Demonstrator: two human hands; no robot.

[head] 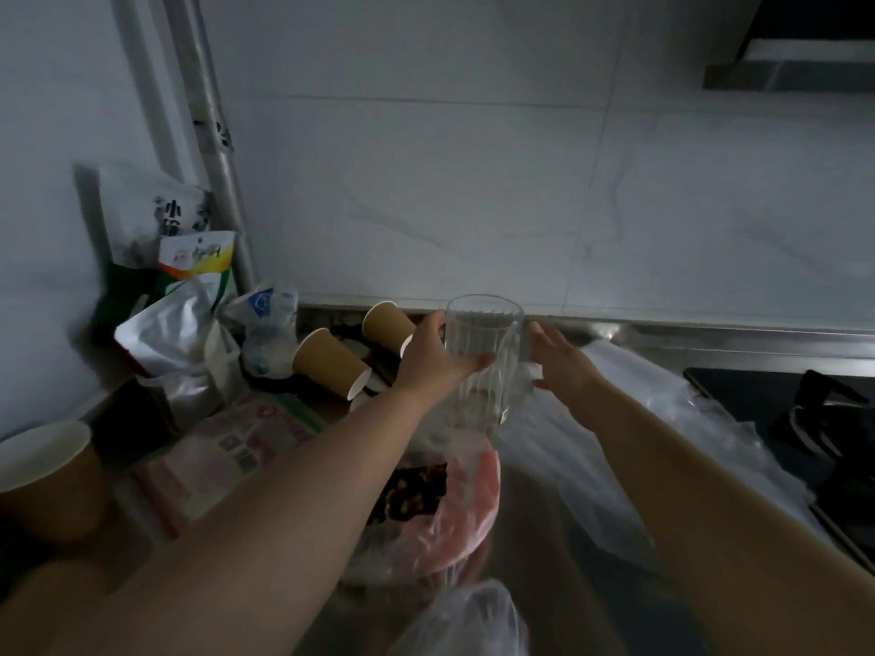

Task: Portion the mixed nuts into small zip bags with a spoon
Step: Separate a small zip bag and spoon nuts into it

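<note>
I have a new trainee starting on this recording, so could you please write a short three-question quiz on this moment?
1. True or false: the left hand grips the clear glass.
2. Where do the mixed nuts lie: A in a paper cup, B in the pink bag, C in the glass?
3. How many paper cups lie tipped over behind the left hand?

Key: 1 true. 2 B. 3 two.
</note>
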